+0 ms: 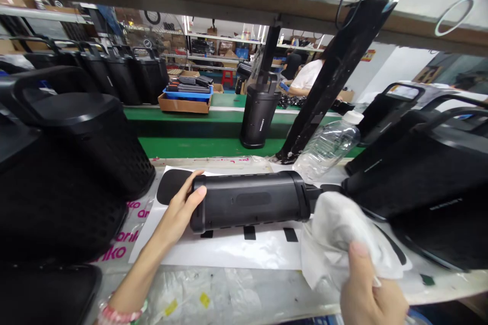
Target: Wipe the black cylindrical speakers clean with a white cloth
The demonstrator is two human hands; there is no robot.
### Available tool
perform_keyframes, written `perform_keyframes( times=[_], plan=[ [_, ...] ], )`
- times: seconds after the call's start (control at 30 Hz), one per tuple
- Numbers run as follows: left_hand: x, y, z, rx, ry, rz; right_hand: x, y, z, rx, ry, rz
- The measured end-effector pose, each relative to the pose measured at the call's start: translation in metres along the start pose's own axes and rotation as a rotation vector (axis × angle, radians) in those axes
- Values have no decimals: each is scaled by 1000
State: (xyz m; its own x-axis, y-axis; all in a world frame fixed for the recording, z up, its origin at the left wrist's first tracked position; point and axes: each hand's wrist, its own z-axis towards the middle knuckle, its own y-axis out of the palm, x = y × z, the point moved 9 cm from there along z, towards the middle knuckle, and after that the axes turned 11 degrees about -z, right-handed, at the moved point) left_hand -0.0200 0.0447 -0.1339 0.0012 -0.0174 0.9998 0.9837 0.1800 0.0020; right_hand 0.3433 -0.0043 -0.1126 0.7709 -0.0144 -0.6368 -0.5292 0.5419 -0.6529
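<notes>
A black cylindrical speaker (251, 199) lies on its side on a white sheet (236, 256) with black patches. My left hand (186, 200) grips its left end, thumb on the near side and fingers over the top. A white cloth (339, 233) is bunched in my right hand (369, 284), with the thumb pressed on it. The cloth sits beside the speaker's right end and hides part of the handle there; whether it touches the speaker I cannot tell.
Several black speakers stand at the left (91, 137) and right (427, 177). A clear plastic bottle (328, 144) leans behind, near a slanted black post (335, 76). Beyond runs a green conveyor (190, 147) with an upright speaker (259, 114). A person (308, 76) sits further back.
</notes>
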Motion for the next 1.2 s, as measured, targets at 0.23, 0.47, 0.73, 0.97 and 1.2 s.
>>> perform_keyframes(
  times=[0.23, 0.47, 0.73, 0.97, 1.2],
  plan=[
    [-3, -1, 0, 1, -1, 21, -115, 81, -53, 116, -540, -190],
    [2, -1, 0, -1, 13, 39, -172, 87, -96, 93, -901, -33],
    [4, 2, 0, 1, 41, 10, -157, 79, -87, 164, -876, -61],
    [3, 2, -2, -5, 48, 21, -158, 85, -91, 107, -852, -41],
    [0, 3, 0, -19, 17, -19, -151, 86, -88, 122, -872, -91]
  ],
)
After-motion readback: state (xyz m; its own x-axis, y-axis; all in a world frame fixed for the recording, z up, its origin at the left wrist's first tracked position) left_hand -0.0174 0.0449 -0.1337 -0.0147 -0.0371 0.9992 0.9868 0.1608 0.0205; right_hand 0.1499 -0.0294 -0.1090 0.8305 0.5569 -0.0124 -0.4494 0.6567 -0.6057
